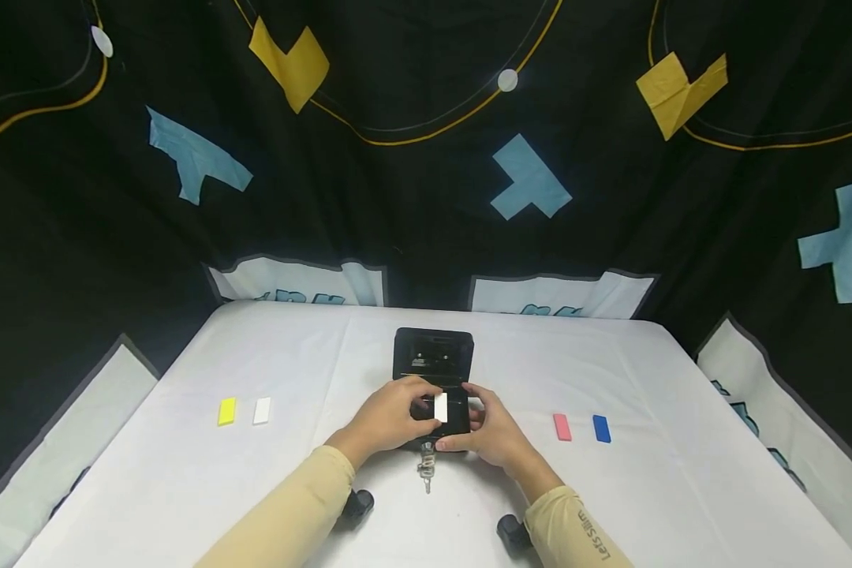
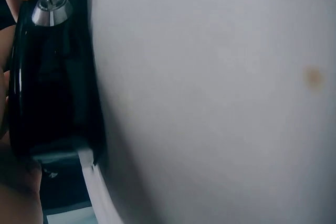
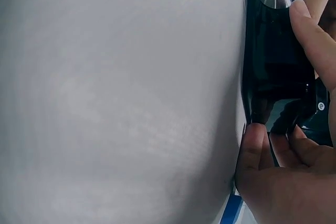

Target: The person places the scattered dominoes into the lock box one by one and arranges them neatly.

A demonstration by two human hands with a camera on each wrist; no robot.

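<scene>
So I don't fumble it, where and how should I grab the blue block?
Probably by its two long edges, pinched from above with your right hand, since it lies right of the box. The blue block lies flat and looks thin, its length running roughly away from you, and a gap on its left separates it from the pink block.

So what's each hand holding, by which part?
The left hand pinches a white block by its ends; the right hand grips the lockbox by its front-right corner.
</scene>
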